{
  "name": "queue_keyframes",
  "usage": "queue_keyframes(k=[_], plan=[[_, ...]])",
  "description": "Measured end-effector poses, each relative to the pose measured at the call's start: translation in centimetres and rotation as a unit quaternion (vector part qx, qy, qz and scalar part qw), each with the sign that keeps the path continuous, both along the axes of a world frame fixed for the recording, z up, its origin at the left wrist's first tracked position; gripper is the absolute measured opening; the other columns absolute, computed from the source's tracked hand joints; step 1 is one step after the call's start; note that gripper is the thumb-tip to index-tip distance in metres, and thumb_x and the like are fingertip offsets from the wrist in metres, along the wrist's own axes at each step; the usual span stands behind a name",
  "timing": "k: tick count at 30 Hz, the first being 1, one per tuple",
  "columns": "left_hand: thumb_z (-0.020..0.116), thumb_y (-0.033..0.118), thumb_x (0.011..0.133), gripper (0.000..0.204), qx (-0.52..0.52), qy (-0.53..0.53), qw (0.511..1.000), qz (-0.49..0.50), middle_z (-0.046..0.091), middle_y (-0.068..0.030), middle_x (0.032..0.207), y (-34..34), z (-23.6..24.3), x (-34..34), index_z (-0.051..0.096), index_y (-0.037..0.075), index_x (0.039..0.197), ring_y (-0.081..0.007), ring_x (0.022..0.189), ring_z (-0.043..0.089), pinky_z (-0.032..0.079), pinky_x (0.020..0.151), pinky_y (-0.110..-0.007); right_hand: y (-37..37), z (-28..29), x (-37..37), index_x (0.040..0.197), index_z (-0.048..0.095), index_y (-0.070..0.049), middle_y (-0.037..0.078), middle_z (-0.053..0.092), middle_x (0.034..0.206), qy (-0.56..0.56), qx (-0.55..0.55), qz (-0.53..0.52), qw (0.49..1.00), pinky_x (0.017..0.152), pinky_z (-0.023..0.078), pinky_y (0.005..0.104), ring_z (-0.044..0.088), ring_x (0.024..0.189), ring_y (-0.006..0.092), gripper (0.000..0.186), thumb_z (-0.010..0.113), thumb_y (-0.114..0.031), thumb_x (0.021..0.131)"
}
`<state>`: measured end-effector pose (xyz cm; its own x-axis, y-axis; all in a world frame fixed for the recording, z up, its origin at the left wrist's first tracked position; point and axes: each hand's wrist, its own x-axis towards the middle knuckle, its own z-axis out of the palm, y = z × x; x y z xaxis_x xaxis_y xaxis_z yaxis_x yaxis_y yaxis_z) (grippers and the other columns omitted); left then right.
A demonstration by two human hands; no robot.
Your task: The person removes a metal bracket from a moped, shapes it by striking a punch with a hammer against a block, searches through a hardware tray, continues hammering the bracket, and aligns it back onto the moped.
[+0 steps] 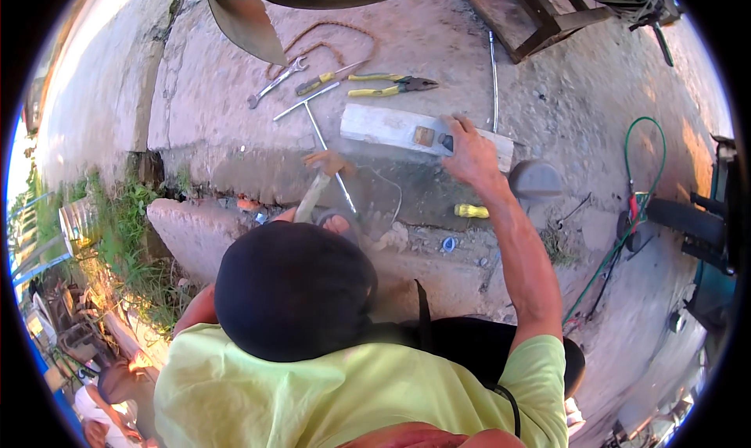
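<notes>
My right hand (473,155) presses down over a pale, worn wooden block (383,126), its fingers closed on a small dark piece (447,141) beside a brown square patch. Partly hidden behind my black-clad knee (293,292), my left hand (286,214) grips a hammer (313,195) by its light wooden handle. The hammer's brownish head is smeared by motion, just left of the block. A T-handle wrench (317,127) lies under and beyond it. Farther off are pliers (383,85) with yellow grips, a yellow-and-black screwdriver (315,83) and a combination wrench (278,81).
A rusty chain (332,24) lies beyond the tools, near a wheel and a metal stand (540,18). A steel rod (494,80) runs beside the block. Right of my hand sit a grey round lump (536,180) and a yellow handle (472,211). A green cable (665,147) loops at right.
</notes>
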<state>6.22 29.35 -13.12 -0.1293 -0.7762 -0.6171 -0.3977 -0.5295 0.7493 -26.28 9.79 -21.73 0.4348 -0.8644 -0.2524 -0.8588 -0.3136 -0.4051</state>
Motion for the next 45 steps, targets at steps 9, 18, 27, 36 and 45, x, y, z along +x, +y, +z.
queue_keyframes(k=[9,18,27,36,45], plan=[[0.070,0.017,0.096,0.023,0.065,0.102,0.993,-0.014,0.057,0.0010,0.078,1.9,1.8,0.9,0.063,0.002,0.111,-0.0076,0.068,0.049,0.040,0.058,-0.029,-1.4,6.6,0.7,0.101,0.074,-0.004,0.015,0.073,0.099,-0.188,0.041,-0.145,0.971,0.080,0.055,0.0416,0.072,0.089,0.0335,0.029,0.076,-0.029,0.086],[0.069,0.017,0.096,0.023,0.119,0.250,0.954,-0.117,0.057,0.0009,0.078,3.1,3.7,1.3,0.063,0.002,0.111,-0.0076,0.069,0.049,0.040,0.058,-0.029,-0.5,5.1,1.9,0.092,0.074,-0.004,0.013,0.072,0.083,-0.306,0.053,-0.163,0.936,0.068,0.053,0.0343,0.068,0.073,0.0185,0.023,0.079,-0.026,0.087],[0.069,0.018,0.096,0.023,0.120,0.233,0.961,-0.084,0.057,0.0007,0.078,3.6,4.2,1.2,0.063,0.002,0.112,-0.0077,0.069,0.049,0.041,0.058,-0.029,-0.2,4.1,2.7,0.092,0.074,-0.003,0.014,0.072,0.083,-0.319,0.008,-0.142,0.937,0.070,0.054,0.0351,0.070,0.075,0.0223,0.020,0.079,-0.021,0.085],[0.069,0.018,0.096,0.023,0.076,0.065,0.989,0.107,0.057,0.0006,0.079,2.4,0.8,2.1,0.063,0.002,0.112,-0.0078,0.070,0.049,0.041,0.059,-0.030,-0.3,3.4,2.7,0.093,0.074,-0.001,0.008,0.070,0.081,-0.325,-0.019,-0.128,0.937,0.068,0.051,0.0305,0.062,0.072,0.0125,0.020,0.078,-0.021,0.088],[0.069,0.018,0.097,0.023,0.075,0.017,0.983,0.167,0.057,0.0005,0.079,2.7,-1.7,1.7,0.062,0.002,0.112,-0.0078,0.070,0.049,0.041,0.059,-0.030,0.0,3.8,2.9,0.094,0.074,-0.002,0.009,0.073,0.087,-0.298,-0.022,-0.109,0.948,0.070,0.052,0.0321,0.067,0.076,0.0164,0.018,0.079,-0.017,0.085]])
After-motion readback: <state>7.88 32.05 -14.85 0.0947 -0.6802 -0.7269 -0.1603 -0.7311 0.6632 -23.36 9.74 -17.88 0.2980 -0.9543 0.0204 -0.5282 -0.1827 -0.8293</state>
